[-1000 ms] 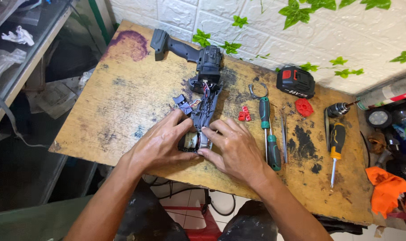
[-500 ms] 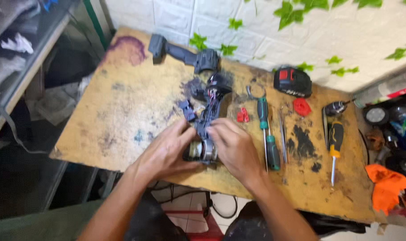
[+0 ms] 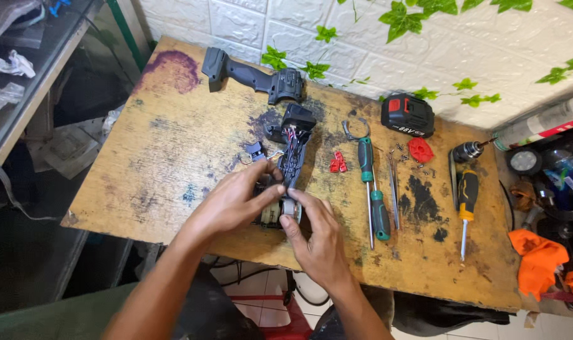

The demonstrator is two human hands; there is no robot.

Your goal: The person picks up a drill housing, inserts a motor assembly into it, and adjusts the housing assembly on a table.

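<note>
An opened cordless drill half-shell [image 3: 294, 148] lies on the worn wooden table [image 3: 173, 157], wires showing inside it. At its near end sits a cylindrical motor [image 3: 275, 214]. My left hand [image 3: 233, 201] grips the motor and shell from the left, fingers curled over them. From the right, my right hand [image 3: 318, 236] pinches the motor's end with thumb and fingers. The drill's other black housing half [image 3: 252, 77] lies at the table's back.
A black and red battery pack [image 3: 407, 114], small red parts [image 3: 338, 162], two green-handled screwdrivers [image 3: 369, 189], tweezers, loose screws, a chuck [image 3: 468, 151] and a yellow-handled screwdriver [image 3: 466, 200] lie to the right. An orange cloth [image 3: 538, 258] lies far right.
Both hands have stayed on the motor at the shell's near end. My fingers have shifted their grip slightly. The camera has moved a little.
</note>
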